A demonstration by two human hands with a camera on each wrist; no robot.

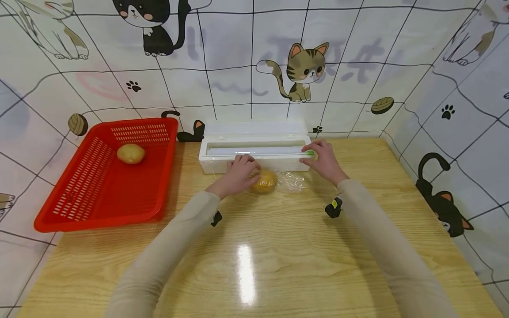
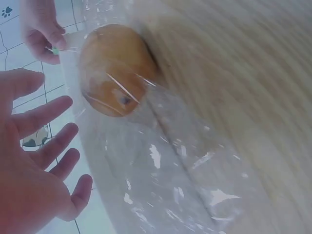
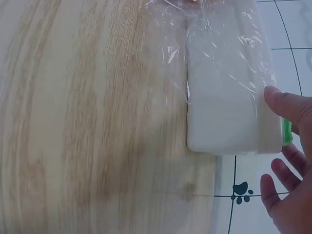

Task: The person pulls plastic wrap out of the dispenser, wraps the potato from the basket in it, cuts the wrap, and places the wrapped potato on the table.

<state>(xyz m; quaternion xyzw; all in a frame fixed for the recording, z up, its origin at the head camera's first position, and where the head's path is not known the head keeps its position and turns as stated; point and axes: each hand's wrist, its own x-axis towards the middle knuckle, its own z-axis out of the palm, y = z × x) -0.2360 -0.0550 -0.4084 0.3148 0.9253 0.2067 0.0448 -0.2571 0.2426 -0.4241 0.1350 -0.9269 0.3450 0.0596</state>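
Observation:
A white cling film dispenser box (image 1: 254, 165) stands at the back of the table with its lid up and a film roll inside. Clear film (image 2: 161, 161) comes from its front and lies over a yellow potato (image 1: 264, 181) on the table. My left hand (image 1: 240, 174) is beside that potato; in the left wrist view its fingers are spread and loosely bent, holding nothing. At the box's right end my right hand (image 1: 323, 161) pinches the small green slide cutter (image 3: 286, 131) between thumb and index finger, its other fingers loose.
To the left stands a red plastic basket (image 1: 167, 194) with slotted sides, and one potato (image 1: 131, 153) lies in it. A cat-patterned cloth (image 1: 238, 88) rises behind the wooden table (image 1: 294, 265) and along its sides.

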